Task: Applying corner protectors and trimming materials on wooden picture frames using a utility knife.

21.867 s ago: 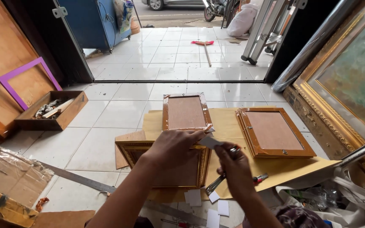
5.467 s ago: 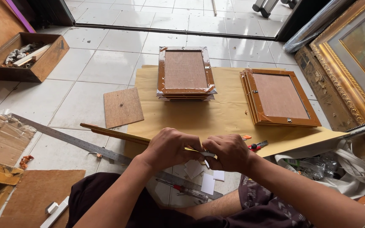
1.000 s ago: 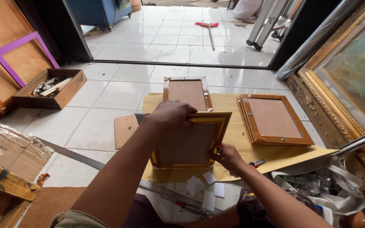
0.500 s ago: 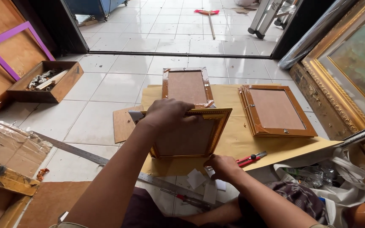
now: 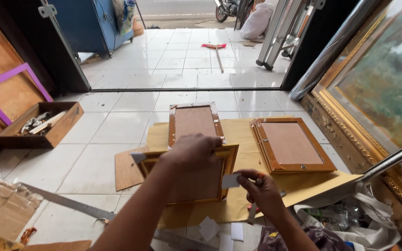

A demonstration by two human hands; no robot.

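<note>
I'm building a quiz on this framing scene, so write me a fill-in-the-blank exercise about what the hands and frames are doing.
1. The left hand presses on the golden wooden frame, which lies on a sheet of ____ paper.
2. The right hand pinches a small ____ card.
3. Beyond that frame, ____ stacks of brown frames lie back-side up.
4. A long metal ruler lies on the tiled ____.

Missing words: brown; white; two; floor

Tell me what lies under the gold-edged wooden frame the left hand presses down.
Under the gold-edged wooden frame lies a tan paper sheet on white floor tiles. The left hand covers its top edge; anything directly beneath is hidden.
</note>
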